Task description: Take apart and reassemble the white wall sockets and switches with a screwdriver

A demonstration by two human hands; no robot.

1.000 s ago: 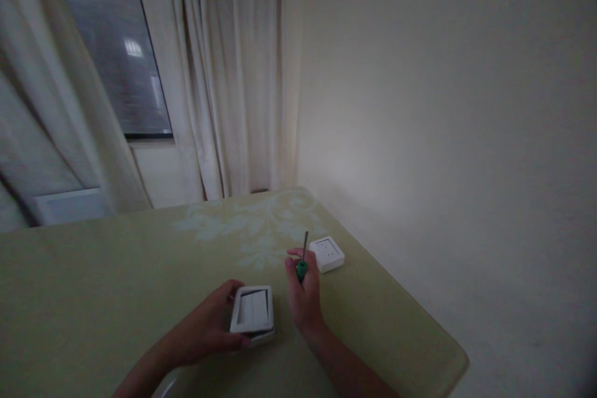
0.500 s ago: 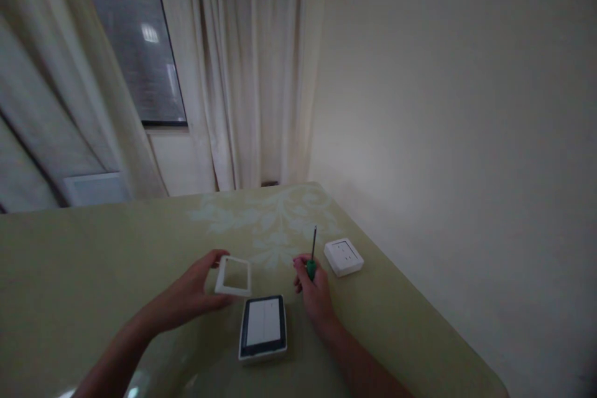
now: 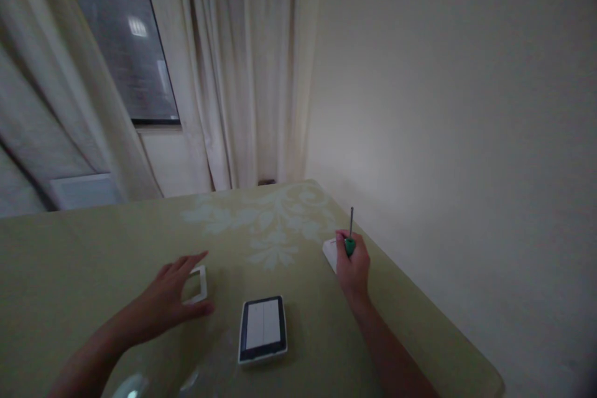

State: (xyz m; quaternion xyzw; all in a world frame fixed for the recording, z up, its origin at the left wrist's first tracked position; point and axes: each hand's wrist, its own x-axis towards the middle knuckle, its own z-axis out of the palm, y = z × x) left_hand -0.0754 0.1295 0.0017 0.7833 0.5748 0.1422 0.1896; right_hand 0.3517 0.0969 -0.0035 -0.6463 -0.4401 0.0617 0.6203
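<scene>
My left hand (image 3: 165, 295) is open, thumb and fingers spread above a white square frame (image 3: 203, 284), a cover plate with a hollow centre. The hand partly hides the frame, which appears to lie on the table. My right hand (image 3: 353, 264) is closed around the green handle of a screwdriver (image 3: 350, 242), its metal shaft pointing up. Behind and beneath this hand is a white socket box (image 3: 330, 253), mostly covered by it; whether the fingers touch the box I cannot tell. Between the hands lies a white box with a dark border and pale double panel (image 3: 263, 326).
The table (image 3: 280, 379) has a pale green top with a white floral pattern (image 3: 273, 230). Its right edge runs along a plain wall (image 3: 443, 137). Curtains (image 3: 233, 74) and a dark window (image 3: 121, 43) stand beyond the far edge.
My left hand has moved left with the white frame, lowered it and spread its fingers. My right hand has moved right with the screwdriver, over to the socket box.
</scene>
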